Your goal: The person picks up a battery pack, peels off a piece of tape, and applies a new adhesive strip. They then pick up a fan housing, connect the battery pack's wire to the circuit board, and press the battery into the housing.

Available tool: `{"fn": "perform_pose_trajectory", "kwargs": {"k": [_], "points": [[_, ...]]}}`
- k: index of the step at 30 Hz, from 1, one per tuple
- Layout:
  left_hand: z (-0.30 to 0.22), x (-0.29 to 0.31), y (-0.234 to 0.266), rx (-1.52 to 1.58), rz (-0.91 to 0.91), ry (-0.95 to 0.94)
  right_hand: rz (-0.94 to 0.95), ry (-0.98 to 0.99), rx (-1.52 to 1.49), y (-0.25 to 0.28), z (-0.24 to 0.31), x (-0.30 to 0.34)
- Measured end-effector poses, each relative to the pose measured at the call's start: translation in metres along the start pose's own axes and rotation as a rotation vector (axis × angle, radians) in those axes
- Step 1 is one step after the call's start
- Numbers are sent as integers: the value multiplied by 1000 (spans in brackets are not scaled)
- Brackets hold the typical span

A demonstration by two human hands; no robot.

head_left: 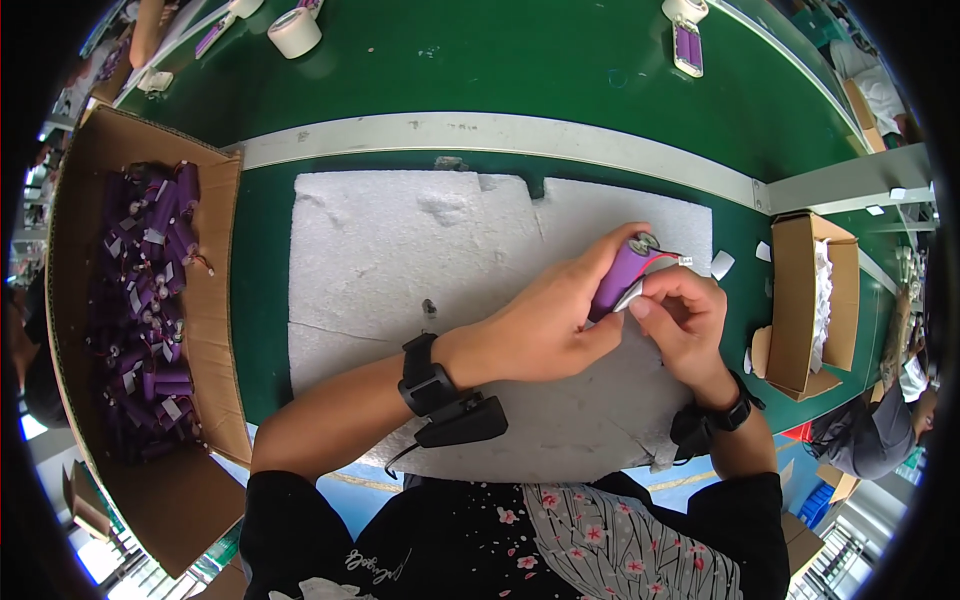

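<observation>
A purple cylindrical battery pack (622, 272) with red and black wires and a small white connector (685, 261) is tilted above the foam sheet, toward its right side. My left hand (560, 310) is closed around the pack, thumb below and fingers above. At the pack's lower right side, my right hand (688, 315) pinches a small white label (629, 295) between thumb and forefinger. The label lies against or very near the purple wrap; how much of it is stuck down I cannot tell. Under both hands lies the white foam sheet (380, 260).
On the left stands a cardboard box (215, 300) full of similar purple packs (150, 290). A smaller carton (795, 300) with white paper pieces is at the right, near loose white scraps (722, 264). Beyond a metal rail (430, 132), tape rolls (295, 33) rest on the green table (480, 70).
</observation>
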State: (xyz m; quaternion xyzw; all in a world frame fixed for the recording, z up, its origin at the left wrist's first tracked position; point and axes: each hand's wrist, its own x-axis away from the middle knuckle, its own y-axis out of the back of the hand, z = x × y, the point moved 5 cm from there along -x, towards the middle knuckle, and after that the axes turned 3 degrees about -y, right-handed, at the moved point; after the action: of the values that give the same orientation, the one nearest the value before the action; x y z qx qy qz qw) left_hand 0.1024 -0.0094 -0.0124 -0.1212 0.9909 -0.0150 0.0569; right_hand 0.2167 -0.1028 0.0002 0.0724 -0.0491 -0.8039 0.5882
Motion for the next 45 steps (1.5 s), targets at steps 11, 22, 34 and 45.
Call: {"fn": "perform_pose_trajectory", "kwargs": {"k": [11, 22, 34, 45], "points": [[-3, -1, -1, 14, 0, 19, 26, -14, 60, 1, -1, 0], [-4, 0, -1, 31, 3, 34, 21, -3, 37, -1, 0, 0], [-2, 1, -1, 94, -13, -12, 22, -11, 31, -1, 1, -1], [-2, 1, -1, 87, 7, -37, -9, 16, -17, -2, 0, -2]]}}
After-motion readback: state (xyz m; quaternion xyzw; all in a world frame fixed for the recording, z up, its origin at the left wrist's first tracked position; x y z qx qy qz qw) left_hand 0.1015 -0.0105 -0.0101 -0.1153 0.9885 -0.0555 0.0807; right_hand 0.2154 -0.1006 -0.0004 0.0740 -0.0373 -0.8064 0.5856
